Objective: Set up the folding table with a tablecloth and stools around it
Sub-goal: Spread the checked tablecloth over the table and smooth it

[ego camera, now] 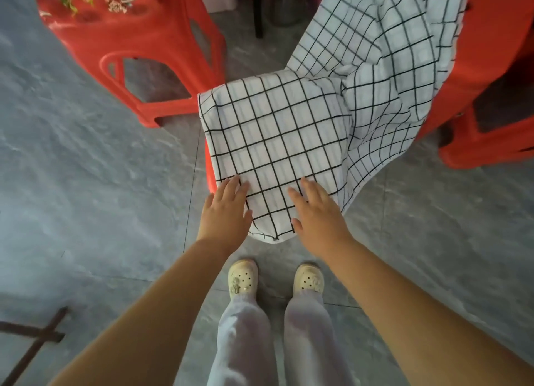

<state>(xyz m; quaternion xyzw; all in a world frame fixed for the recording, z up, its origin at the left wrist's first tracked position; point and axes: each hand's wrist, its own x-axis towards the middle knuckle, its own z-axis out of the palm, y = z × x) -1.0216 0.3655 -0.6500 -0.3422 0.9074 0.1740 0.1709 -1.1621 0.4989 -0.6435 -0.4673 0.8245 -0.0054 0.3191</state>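
That checked tablecloth (277, 137) looks thin, light and floppy, so I reckon it'll bunch and slide unless you pinch it at the near hem or corners. It's draped over a red stool (210, 171) in the middle, trailing far right onto a second red stool (491, 67). Both arms reach down straight, the left hand (225, 209) and right hand (318, 212) lying on its near edge, fingers flat and a bit spread, gripping nothing.

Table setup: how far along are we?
Done: little shows; no set-up folding table in view. In hand: left hand and right hand lie flat on the checked tablecloth, draped over something red and bunched against the right red stool. Left: table up, cloth spread on it, stools, including the left red stool, placed round it.
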